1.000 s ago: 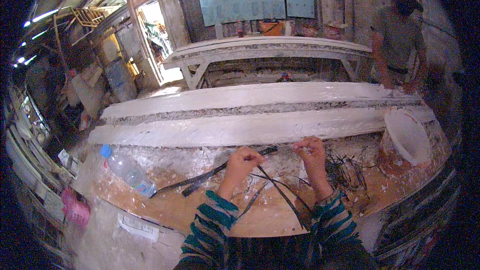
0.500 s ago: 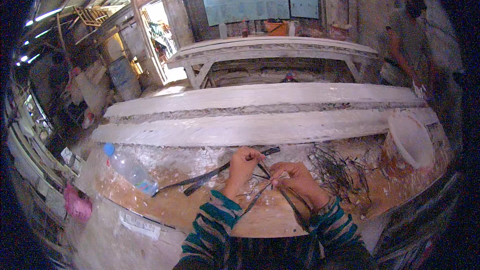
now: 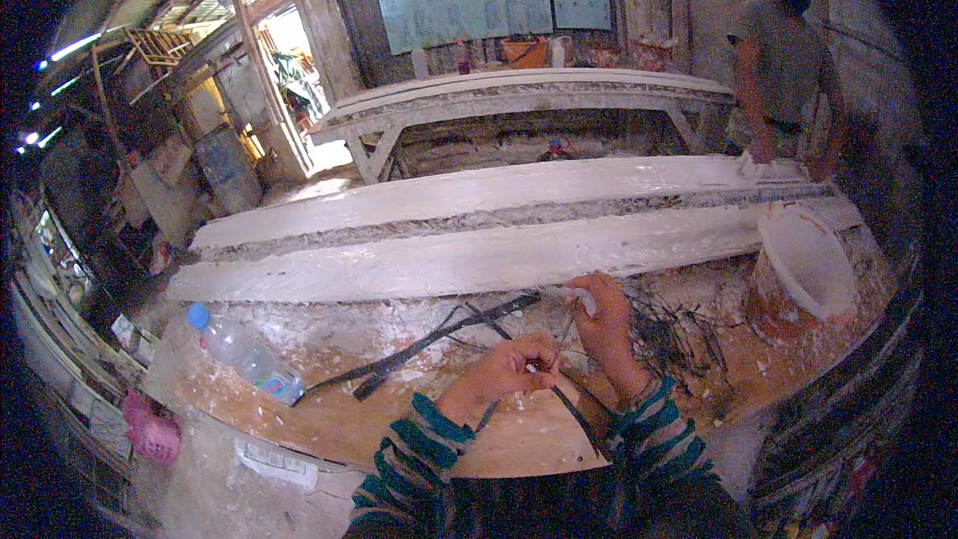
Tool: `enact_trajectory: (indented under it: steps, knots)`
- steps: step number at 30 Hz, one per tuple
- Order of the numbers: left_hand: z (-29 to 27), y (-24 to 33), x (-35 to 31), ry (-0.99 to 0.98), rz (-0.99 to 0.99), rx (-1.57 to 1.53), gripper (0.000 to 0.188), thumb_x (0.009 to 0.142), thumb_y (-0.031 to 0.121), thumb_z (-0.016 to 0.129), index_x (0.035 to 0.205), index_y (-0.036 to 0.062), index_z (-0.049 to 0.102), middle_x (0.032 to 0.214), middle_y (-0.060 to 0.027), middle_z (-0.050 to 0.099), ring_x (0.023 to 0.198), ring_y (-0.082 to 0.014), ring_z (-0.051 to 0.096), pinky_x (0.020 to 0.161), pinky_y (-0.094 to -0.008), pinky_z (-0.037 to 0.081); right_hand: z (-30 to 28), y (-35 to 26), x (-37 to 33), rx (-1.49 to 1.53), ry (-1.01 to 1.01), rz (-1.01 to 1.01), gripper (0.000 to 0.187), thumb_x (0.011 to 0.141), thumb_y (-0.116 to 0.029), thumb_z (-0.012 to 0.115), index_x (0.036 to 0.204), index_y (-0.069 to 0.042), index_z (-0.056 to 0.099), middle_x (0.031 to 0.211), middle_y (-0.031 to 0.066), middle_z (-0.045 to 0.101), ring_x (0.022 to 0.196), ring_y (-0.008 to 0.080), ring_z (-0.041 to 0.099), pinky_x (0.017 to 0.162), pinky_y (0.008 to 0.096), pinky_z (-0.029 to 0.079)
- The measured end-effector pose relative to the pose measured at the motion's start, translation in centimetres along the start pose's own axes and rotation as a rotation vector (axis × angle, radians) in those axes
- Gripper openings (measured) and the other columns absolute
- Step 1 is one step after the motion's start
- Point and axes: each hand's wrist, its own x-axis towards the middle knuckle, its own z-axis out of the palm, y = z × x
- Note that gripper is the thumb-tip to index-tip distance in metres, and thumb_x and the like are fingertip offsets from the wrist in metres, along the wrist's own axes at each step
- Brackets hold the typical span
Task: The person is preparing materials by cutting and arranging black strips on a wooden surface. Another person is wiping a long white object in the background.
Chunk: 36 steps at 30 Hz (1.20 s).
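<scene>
My left hand [image 3: 511, 367] is closed in a pinch on dark flat strips [image 3: 574, 421], low over the near part of the wooden board [image 3: 519, 447]. Loose strip ends hang below its fingertips. Farther out and to the right, my right hand [image 3: 605, 327] is raised, its thumb and fingers pinched around a thin strand that runs down toward the left hand. Longer black strips [image 3: 424, 347] lie crossed on the board to the left of my hands. Beside my right wrist spreads a tangle of thin black strands [image 3: 684, 339].
A clear bottle with a blue cap [image 3: 244, 351] lies at left. On the right stands a whitish bucket [image 3: 803, 274]. Two long white-coated planks [image 3: 449, 262] cross beyond my hands. At the far right a person [image 3: 783, 70] touches the farther plank. A bench [image 3: 529, 100] stands behind.
My right hand has moved up and away from my left, drawing a strand out. My left hand has come down and nearer. The co-worker now leans over the plank's right end.
</scene>
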Motion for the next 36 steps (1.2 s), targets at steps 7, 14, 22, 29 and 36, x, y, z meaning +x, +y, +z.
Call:
enact_trajectory:
  steps: [7, 14, 22, 29, 36]
  knots:
    - [-4.2, -0.7, -0.6, 0.517, -0.115, -0.223, 0.009, 0.074, 0.006, 0.063, 0.072, 0.0060, 0.054, 0.067, 0.0030, 0.049, 0.059, -0.0046, 0.044, 0.049, -0.0179, 0.036, -0.5, -0.6, -0.6, 0.323, -0.175, 0.241, 0.010, 0.073, -0.012, 0.064, 0.073, -0.004, 0.057, 0.078, 0.0047, 0.056, 0.077, 0.0178, 0.053, 0.071, 0.0296, 0.040]
    - [-5.7, -0.6, -0.6, 0.955, -0.117, 0.135, 0.010, 0.072, 0.008, 0.067, 0.073, 0.0036, 0.058, 0.061, 0.0021, 0.052, 0.053, -0.0032, 0.043, 0.045, -0.0180, 0.034, -1.0, -3.0, -1.5, 1.004, -0.706, 0.589, 0.013, 0.076, -0.016, 0.062, 0.073, -0.004, 0.058, 0.081, 0.0030, 0.055, 0.078, 0.0132, 0.050, 0.073, 0.0247, 0.036]
    - [-5.2, -0.8, -0.5, 0.949, -0.043, 0.244, 0.006, 0.072, 0.006, 0.065, 0.073, 0.0018, 0.062, 0.066, -0.0008, 0.055, 0.059, -0.0063, 0.048, 0.054, -0.0195, 0.039, -1.6, -3.9, -1.7, 1.230, -0.673, 0.504, 0.012, 0.074, -0.013, 0.064, 0.080, -0.003, 0.062, 0.094, 0.0063, 0.055, 0.088, 0.0166, 0.052, 0.084, 0.0289, 0.036]
    - [-4.2, -1.7, 0.0, 0.838, -0.067, 0.309, 0.007, 0.073, 0.008, 0.064, 0.073, 0.0013, 0.063, 0.069, -0.0022, 0.055, 0.063, -0.0085, 0.051, 0.058, -0.0218, 0.041, -1.8, -3.2, -1.4, 1.212, -0.551, 0.595, 0.009, 0.070, -0.002, 0.063, 0.077, -0.004, 0.058, 0.088, 0.0072, 0.058, 0.089, 0.0200, 0.054, 0.084, 0.0338, 0.040]
    - [-3.1, -0.9, 0.2, 0.750, -0.264, 0.153, 0.011, 0.075, 0.012, 0.063, 0.075, 0.0015, 0.061, 0.070, -0.0001, 0.051, 0.061, -0.0086, 0.049, 0.054, -0.0210, 0.040, -0.9, -1.6, -0.7, 1.005, -0.325, 0.575, 0.016, 0.069, 0.000, 0.062, 0.068, -0.008, 0.048, 0.068, 0.0000, 0.050, 0.071, 0.0134, 0.051, 0.071, 0.0280, 0.041]
